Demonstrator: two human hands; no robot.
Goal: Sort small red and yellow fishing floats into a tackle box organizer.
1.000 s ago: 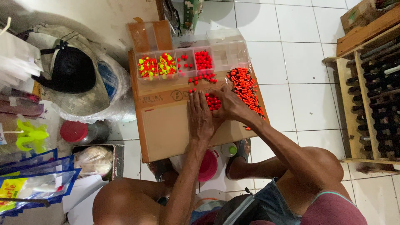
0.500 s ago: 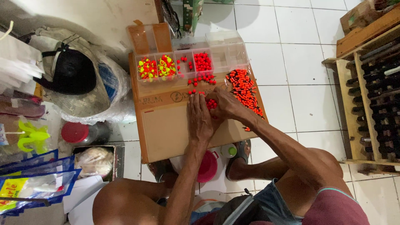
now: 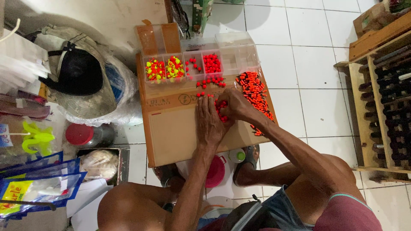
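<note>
White tiled floor (image 3: 317, 51) all around, and at its centre the flat brown cardboard box (image 3: 175, 137) serving as a worktop. Over at three o'clock stands a wooden rack of dark bottles (image 3: 385, 98); at nine o'clock a black cap on a grey bundle (image 3: 77, 72). At twelve o'clock on the cardboard sits the clear plastic compartment tray (image 3: 237, 53), its left cells holding yellow-and-red pieces, its middle cells round red ones, its right cells bare. Just right of centre, at about two o'clock from the hands, lies the heap of orange stick-shaped floats with dark tips (image 3: 254, 92). Now the hands: the left hand (image 3: 209, 122) lies flat, fingers spread narrow, palm down beside the small round red beads (image 3: 221, 109), and the right hand (image 3: 233, 105) curls over the same cluster, fingertips drawn close together, though what they pinch, if anything, I cannot tell. Those beads look light, hard and smooth, I'd say quick to roll on cardboard, best taken singly between thumb and forefinger across the round middle, or corralled with a cupped palm.
</note>
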